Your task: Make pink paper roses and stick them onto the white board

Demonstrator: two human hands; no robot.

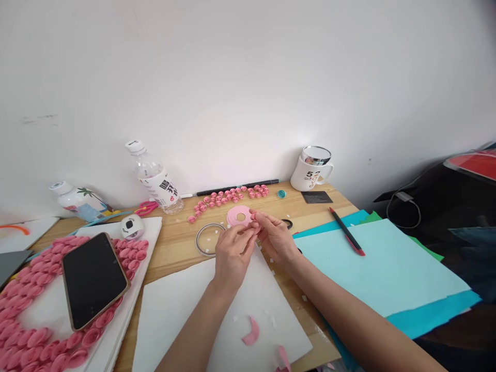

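Both hands meet over the middle of the wooden table (182,243). My left hand (231,254) and my right hand (274,235) pinch a pink paper ring (239,215) between their fingertips, rolling its edge. The ring is flat with a hole in its centre and is held tilted above the table. Behind it lie several small rolled pink paper roses (228,197) in a row. A white sheet (217,315) lies under my forearms with a curled pink paper scrap (251,332) on it.
A phone (93,279) rests on a white board (149,232) ringed with pink paper roses at left. A roll of clear tape (209,238), two bottles (155,178), pink scissors (146,208), a white mug (313,169), a red pen (346,231), and light blue paper sheets (380,268) at right.
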